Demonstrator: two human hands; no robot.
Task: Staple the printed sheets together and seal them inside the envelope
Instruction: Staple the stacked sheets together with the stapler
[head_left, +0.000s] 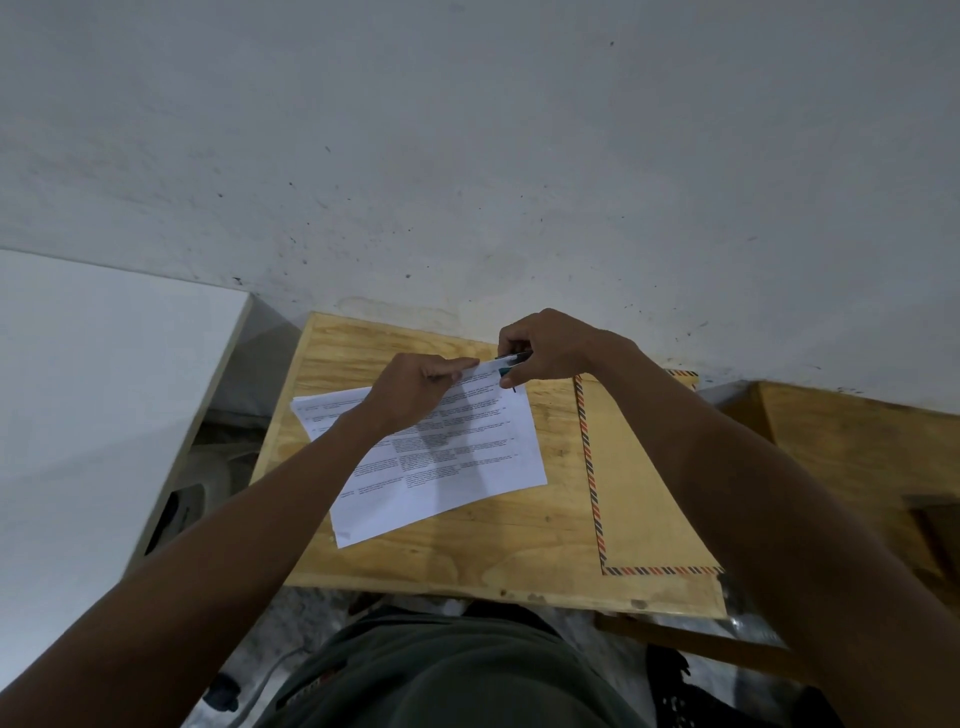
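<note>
— Behind the plywood table (431, 561) I see a grey, speckled wall (467, 156). What do the hands do?

— I see the printed sheets (467, 457) lying on the table, a little turned. The left hand (415, 392) pinches their far edge and lifts it slightly. The right hand (545, 345) grips a small stapler (511, 364), dark with some green, right at the far corner of the sheets. Both hands are close together there.

— And the envelope?

— The envelope (639, 478) is brown, with a red and black striped border. It lies flat on the table, just beside the sheets on the right, partly under my right forearm. Whether the stapler is already pressed, I cannot tell.
</note>
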